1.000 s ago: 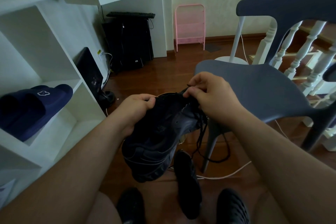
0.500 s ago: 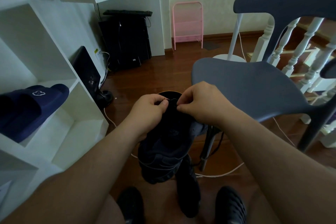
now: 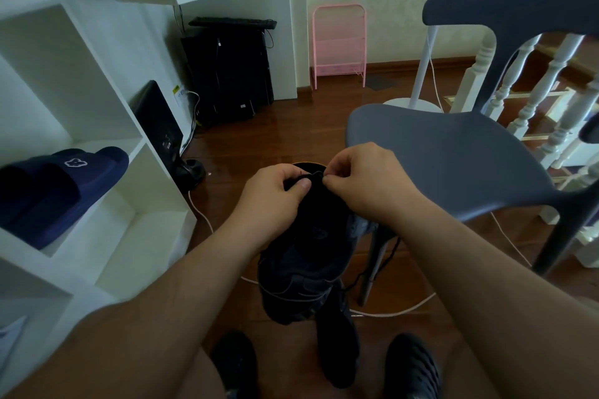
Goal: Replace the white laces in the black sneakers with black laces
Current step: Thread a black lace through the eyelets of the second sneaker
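Observation:
A black sneaker (image 3: 304,256) hangs toe-down in front of me, held up between both hands. My left hand (image 3: 272,197) grips its upper edge, thumb pressed on the collar. My right hand (image 3: 366,181) pinches a black lace (image 3: 311,175) at the top of the shoe. More black lace (image 3: 387,257) dangles below my right wrist. A second black sneaker (image 3: 338,343) lies on the floor between my feet. No white lace shows.
A grey plastic chair (image 3: 453,152) stands close on the right. White shelves (image 3: 107,172) with navy slippers (image 3: 58,185) fill the left. A white cable (image 3: 402,309) crosses the wooden floor. My feet in black clogs (image 3: 411,366) sit at the bottom edge.
The sneaker has swung from lying sideways to hanging toe-down. Both hands came together at its top, and my right hand moved left onto the lace.

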`<state>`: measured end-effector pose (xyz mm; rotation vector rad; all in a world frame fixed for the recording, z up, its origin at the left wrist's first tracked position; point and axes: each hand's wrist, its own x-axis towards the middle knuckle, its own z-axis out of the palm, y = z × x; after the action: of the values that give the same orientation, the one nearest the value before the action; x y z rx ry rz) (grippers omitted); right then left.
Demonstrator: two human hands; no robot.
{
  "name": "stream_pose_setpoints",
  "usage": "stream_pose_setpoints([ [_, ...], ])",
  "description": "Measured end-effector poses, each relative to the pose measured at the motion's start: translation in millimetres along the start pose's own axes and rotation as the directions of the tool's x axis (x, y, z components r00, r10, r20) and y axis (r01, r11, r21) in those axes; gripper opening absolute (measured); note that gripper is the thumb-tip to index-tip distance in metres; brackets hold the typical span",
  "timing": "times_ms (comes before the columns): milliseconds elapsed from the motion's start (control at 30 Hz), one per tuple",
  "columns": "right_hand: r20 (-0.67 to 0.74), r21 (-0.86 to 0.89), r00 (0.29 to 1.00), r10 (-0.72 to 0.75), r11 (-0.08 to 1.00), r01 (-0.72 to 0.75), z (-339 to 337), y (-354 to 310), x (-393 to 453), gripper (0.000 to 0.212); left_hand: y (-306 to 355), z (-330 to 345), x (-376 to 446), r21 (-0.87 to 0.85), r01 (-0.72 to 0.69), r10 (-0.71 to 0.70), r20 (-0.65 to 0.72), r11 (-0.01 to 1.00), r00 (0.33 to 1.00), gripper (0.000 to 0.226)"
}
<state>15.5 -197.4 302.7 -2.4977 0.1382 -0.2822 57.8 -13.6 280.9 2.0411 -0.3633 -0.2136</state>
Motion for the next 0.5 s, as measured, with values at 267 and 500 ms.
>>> stream_pose_setpoints([
  [267,0.009,0.008,1.0,0.023,1.0,-0.023,6.0,-3.0,2.1,0.014,-3.0,2.7,-1.8,0.066,-0.077,0.081,-0.056,0.995,0.995,0.013],
  [500,-0.078,0.092,0.997,-0.002,0.996,0.009,9.7,-7.0,-1.6,0.013,-3.8,-0.2,-0.8,0.106,-0.082,0.092,-0.092,0.991,0.991,0.017],
])
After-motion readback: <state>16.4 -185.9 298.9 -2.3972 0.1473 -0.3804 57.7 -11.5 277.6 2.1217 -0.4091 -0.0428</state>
